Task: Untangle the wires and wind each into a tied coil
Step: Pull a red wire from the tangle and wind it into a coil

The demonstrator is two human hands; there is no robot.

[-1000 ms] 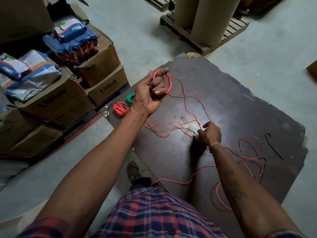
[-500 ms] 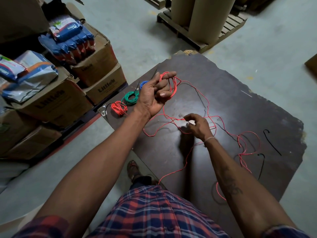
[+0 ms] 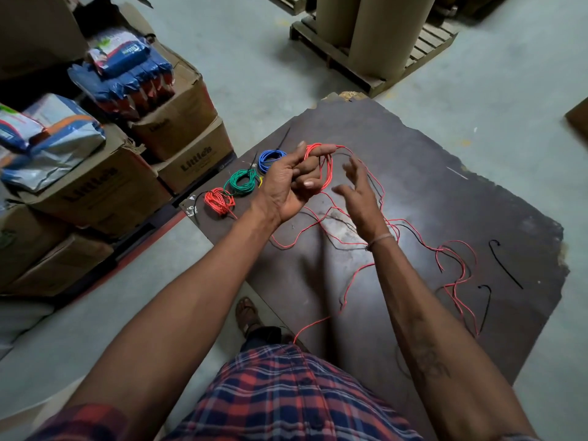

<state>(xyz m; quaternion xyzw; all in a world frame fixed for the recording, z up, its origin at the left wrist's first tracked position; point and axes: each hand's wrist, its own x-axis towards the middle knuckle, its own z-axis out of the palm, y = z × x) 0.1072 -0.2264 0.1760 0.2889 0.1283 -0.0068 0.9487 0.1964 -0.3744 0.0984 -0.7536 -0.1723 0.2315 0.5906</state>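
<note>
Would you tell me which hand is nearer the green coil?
Left. The left hand is just right of the green coil; the right hand is farther right.

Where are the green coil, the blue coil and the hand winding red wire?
green coil [image 3: 243, 183]: head view, on its ring of turns.
blue coil [image 3: 270, 159]: head view, on its visible left arc.
left hand [image 3: 288, 186]: head view, on the palm.

A single wide-angle view looks from the person's head, forward and steeply down, close over both forearms. It faces a dark brown worn board [image 3: 445, 192] on the grey concrete floor [image 3: 248, 68], with stacked brown cardboard boxes [image 3: 95, 192] at the left edge and a wooden pallet [image 3: 359, 68] at the top.
</note>
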